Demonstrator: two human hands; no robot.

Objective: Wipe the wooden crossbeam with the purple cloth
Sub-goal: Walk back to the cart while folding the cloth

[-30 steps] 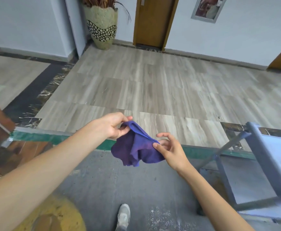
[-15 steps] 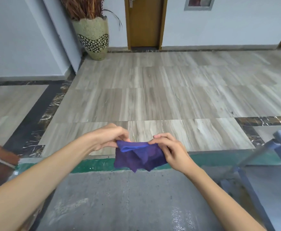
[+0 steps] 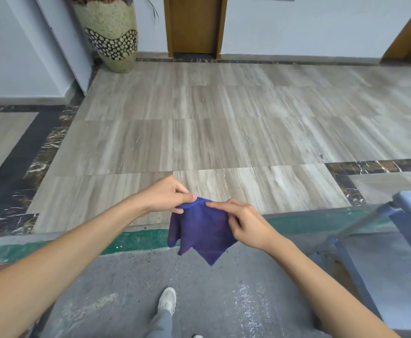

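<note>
A purple cloth (image 3: 200,231) hangs in front of me at waist height, its corners drooping down over the grey concrete floor. My left hand (image 3: 167,195) pinches its upper left edge between thumb and fingers. My right hand (image 3: 244,223) grips the cloth's upper right side, index finger laid along the top edge. Both hands are close together, almost touching. No wooden crossbeam shows in this view.
A blue folding metal frame (image 3: 404,215) stands at the right edge. A green painted strip (image 3: 136,240) divides the concrete from the wood-look tiles. A large patterned vase (image 3: 110,37) and a wooden door (image 3: 194,25) are at the far wall. My shoe (image 3: 167,300) is below.
The cloth was bunched between my hands; now it hangs spread out and lower. My view has tilted down a little, bringing my shoe back into sight.
</note>
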